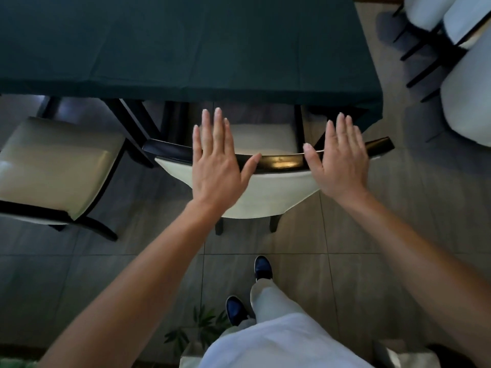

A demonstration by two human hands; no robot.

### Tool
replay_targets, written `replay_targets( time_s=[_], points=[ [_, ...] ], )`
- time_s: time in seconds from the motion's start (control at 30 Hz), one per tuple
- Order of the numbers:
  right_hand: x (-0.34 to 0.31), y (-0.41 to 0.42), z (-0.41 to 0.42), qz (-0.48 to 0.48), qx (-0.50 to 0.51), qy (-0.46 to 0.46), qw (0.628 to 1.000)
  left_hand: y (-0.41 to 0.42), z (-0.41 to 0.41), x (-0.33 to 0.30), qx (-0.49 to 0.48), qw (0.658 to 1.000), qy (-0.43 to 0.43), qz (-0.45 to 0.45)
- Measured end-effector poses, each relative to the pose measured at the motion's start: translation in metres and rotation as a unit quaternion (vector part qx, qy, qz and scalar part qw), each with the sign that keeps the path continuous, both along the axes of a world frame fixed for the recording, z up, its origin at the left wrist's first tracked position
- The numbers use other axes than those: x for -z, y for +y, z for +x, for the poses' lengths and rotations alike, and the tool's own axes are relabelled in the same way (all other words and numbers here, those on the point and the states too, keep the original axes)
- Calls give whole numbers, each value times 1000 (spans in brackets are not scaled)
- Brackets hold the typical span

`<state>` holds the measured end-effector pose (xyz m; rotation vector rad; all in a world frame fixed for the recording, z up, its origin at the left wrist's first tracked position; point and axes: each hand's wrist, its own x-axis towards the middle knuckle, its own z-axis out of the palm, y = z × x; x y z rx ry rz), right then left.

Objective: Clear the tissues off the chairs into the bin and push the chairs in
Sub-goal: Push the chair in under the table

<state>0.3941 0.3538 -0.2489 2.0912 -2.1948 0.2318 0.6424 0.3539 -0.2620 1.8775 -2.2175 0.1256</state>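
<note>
While both hands hover flat over the top rail of the centre chair (pixel 268 166), the push is judged unfinished or just released: the seat (pixel 261 135) shows only partly under the counter (pixel 186 49).

Risks, as judged from this view:
- With nothing gripped, a shove from flat palms could slide off the glossy black rail and tip the chair forward instead of rolling it straight.
- The chair's front may strike the counter legs (pixel 172 118) or catch the hanging green cloth, dragging it.
- The second chair (pixel 53 166), at left of frame, stands well out from the counter and angled; it could be overlooked.
- No tissue and no bin appear anywhere in frame, so clearance of the seats cannot be confirmed beyond the two visible cushions, which look bare.

Hands: the left hand (pixel 216 166) is fully open, fingers extended and close together, thumb reaching toward the rail; it holds nothing. The right hand (pixel 338 166) is likewise spread open and empty, thumb at the rail. Whether either palm touches the rail cannot be told.

Position: the centre chair lies directly beneath and between the hands, at mid-frame. More pale chairs (pixel 467 83) stand at upper right, apart from the counter.
</note>
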Motion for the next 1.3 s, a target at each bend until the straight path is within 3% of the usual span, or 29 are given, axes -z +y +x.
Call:
replay_targets(
  time_s=[0.27, 0.47, 0.6, 0.9, 1.2, 1.3],
  points=[
    [5, -19, 65, -24, 9, -5, 1000, -41, 59, -3, -31, 999, 0, 23],
    [-2, -56, 17, -50, -27, -28, 998, -59, 11, -7, -65, 998, 14, -6],
    [-2, -77, -6, -60, 0, -32, 998, -78, -17, -9, -65, 997, 23, -22],
    [14, -74, 75, -74, -43, -34, 996, -100, 70, 3, -76, 996, 31, -30],
    [19, -155, -38, -192, -80, -17, 978, -136, -39, 0, -81, 994, 49, -51],
    [25, -168, -41, -225, -73, -19, 971, -152, -42, 1, -89, 992, 52, -77]
  ],
)
